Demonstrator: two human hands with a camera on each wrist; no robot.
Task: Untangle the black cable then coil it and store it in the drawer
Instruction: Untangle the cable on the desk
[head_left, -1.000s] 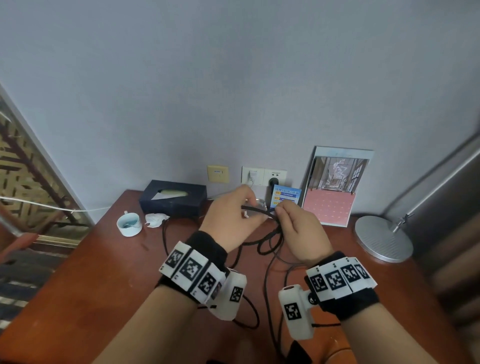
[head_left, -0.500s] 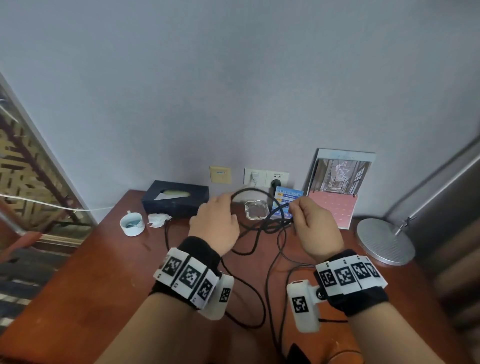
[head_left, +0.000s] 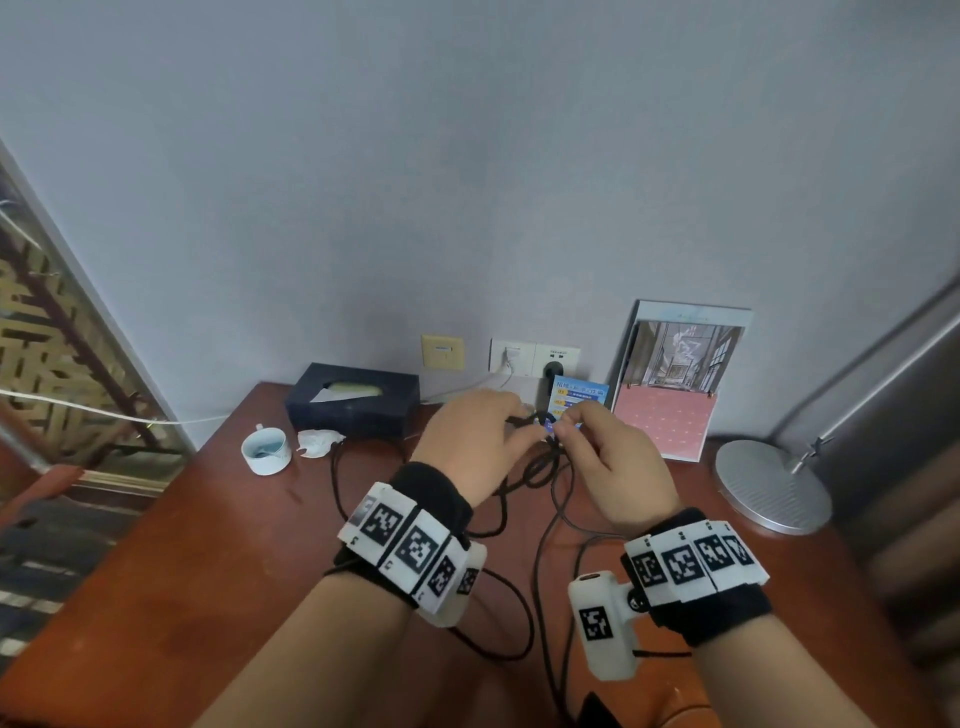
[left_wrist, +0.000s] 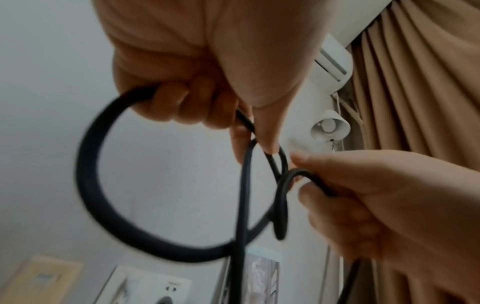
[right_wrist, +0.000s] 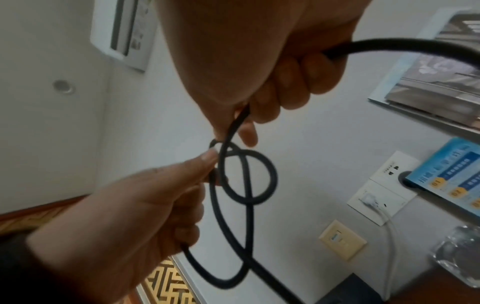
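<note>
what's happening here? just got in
A person is working a tangle out of the black cable above a wooden desk. The left hand and the right hand each pinch a strand by a small loop, fingers curled round it. The loops are not undone yet, and slack trails over the desk. No coiling yet; no drawer is in view.

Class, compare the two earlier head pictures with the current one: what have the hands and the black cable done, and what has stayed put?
The left hand and right hand, spread apart half a second ago, have come back together, both pinching the black cable at a small knotted loop. The wide arc of cable between them has gone. The tissue box, cup and lamp base have not moved.
</note>
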